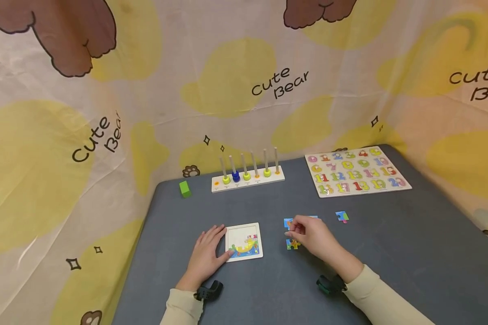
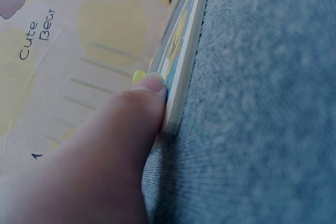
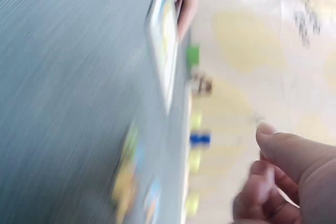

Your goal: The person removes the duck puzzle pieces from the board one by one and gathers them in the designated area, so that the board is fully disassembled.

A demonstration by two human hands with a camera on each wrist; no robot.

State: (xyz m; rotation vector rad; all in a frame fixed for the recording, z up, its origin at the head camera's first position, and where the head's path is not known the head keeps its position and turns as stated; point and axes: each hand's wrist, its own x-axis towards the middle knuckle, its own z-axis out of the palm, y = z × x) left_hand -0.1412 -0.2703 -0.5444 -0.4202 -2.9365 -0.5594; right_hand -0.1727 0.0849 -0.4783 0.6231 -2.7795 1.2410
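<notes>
My left hand (image 1: 205, 255) lies at the left side of a small square puzzle tray (image 1: 242, 225). Its fingers stretch along the edge, and the thumb (image 2: 142, 100) presses on the near left corner. Joined pieces with a yellow and blue picture (image 1: 246, 247) fill the tray's lower part. My right hand (image 1: 313, 234) hovers over loose jigsaw pieces (image 1: 293, 244), fingers loosely bent. In the right wrist view no piece shows between thumb and fingers. The hand partly covers the pieces below it. Another jigsaw piece (image 1: 342, 216) lies to its right.
At the back stands a white peg board (image 1: 248, 183) with upright rods and yellow and blue beads. A number puzzle board (image 1: 358, 174) lies at the back right. A green block (image 1: 185, 189) sits at the back left. Printed cloth (image 1: 227, 90) hangs behind the table.
</notes>
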